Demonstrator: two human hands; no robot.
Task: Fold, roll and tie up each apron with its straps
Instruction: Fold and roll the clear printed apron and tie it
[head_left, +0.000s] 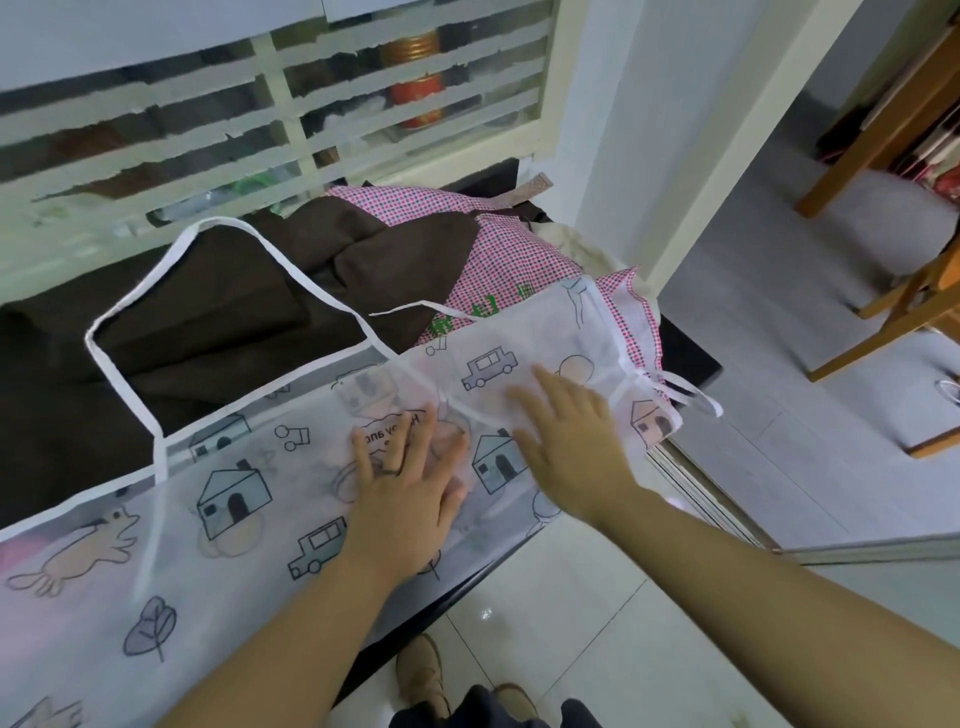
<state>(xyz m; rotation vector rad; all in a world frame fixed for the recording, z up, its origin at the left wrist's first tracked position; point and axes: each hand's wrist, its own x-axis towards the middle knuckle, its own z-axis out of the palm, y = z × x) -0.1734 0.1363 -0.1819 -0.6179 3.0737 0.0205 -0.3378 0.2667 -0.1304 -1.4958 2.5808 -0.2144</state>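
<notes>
A person presses both palms flat, fingers straight, on a sheer white cartoon-print apron (234, 519) spread along the near edge of a dark table (685, 353). The left hand (405, 483) is at that apron's middle, the right hand (566, 431) just beside it. Behind it lie a brown apron (208, 312) and a pink-checked apron (509, 249).

Thin translucent apron (249, 499); matt brown cloth (218, 291); glossy floor tiles (597, 597).
</notes>
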